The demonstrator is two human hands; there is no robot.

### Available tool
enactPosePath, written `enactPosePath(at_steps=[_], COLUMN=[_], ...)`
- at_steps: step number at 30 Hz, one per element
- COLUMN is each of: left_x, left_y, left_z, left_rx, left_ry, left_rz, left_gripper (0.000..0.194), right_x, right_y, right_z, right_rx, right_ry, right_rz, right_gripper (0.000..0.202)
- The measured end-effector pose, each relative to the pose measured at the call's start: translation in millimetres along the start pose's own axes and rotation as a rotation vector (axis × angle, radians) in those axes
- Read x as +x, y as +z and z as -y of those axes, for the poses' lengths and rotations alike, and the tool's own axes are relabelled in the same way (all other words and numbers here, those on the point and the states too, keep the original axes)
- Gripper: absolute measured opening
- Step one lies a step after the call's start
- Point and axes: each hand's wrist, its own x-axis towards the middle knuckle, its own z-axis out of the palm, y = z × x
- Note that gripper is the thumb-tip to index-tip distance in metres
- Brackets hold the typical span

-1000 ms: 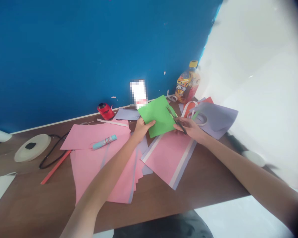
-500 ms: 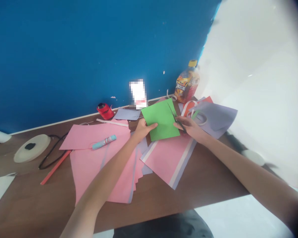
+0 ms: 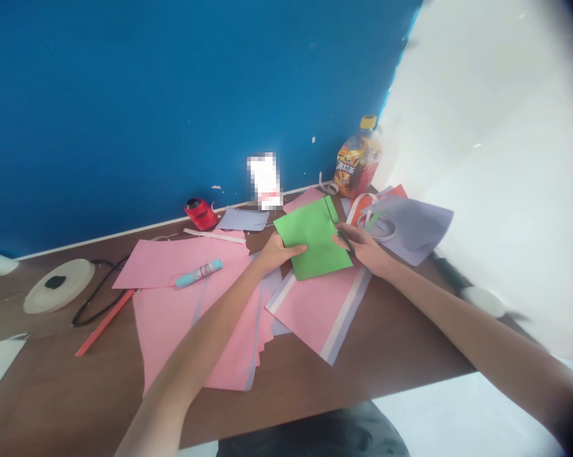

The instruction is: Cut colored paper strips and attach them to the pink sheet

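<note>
A green sheet of paper [image 3: 312, 235] is held up over the table, its left edge pinched by my left hand [image 3: 277, 252] with the thumb on top. My right hand [image 3: 361, 246] is closed around the handles of dark scissors [image 3: 346, 241]. Their blades lie along the right side of the sheet, where a narrow green strip stands partly apart at the top. Under the green paper lies a pink sheet with white and lilac borders [image 3: 315, 311]. Just right of my right hand are a roll of tape [image 3: 384, 227] and lilac paper [image 3: 422, 222].
Pink sheets [image 3: 172, 343] and a light-blue glue stick [image 3: 199, 274] lie to the left. A red thread spool [image 3: 201, 214] and a drink bottle [image 3: 357, 158] stand near the blue wall. A round pale lid-like disc [image 3: 60, 285] and a black cord [image 3: 93, 308] lie at far left.
The green sheet has tilted and moved slightly down. The scissors have cut farther along its right side, and a strip now parts from it at the top. Both hands keep their hold.
</note>
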Motion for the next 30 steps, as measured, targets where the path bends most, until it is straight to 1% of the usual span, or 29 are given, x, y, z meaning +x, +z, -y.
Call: enactPosePath(at_steps=[4, 8, 16, 20, 24, 30], left_x=[0.2, 0.7, 0.8, 0.9, 0.9, 2.9], left_y=[-0.9, -2.5, -3.2, -3.2, -2.9, -3.9], left_z=[1.1, 2.6, 3.6, 4.0, 4.2, 4.8], left_rx=[0.022, 0.045, 0.057, 0.052, 0.034, -0.01], left_ry=[-0.003, -0.005, -0.013, -0.002, 0.005, 0.005], left_rz=[-0.006, 0.002, 0.013, -0.001, 0.001, -0.025], left_gripper=[0.061, 0.06, 0.058, 0.057, 0.058, 0.06], right_x=[-1.4, -0.8, 1.1, 1.3, 2.5, 2.7], right_y=[1.1, 3.0, 6.2, 5.4, 4.2, 2.1], right_z=[0.7, -1.9, -8.8, -10.4, -13.0, -12.8], right_rx=[0.07, 0.103, 0.074, 0.04, 0.003, -0.005], right_ry=[-0.003, -0.001, -0.06, -0.073, -0.094, -0.06], right_rz=[0.012, 0.001, -0.044, -0.046, -0.076, -0.095], right_gripper=[0.028, 0.031, 0.038, 0.038, 0.039, 0.044])
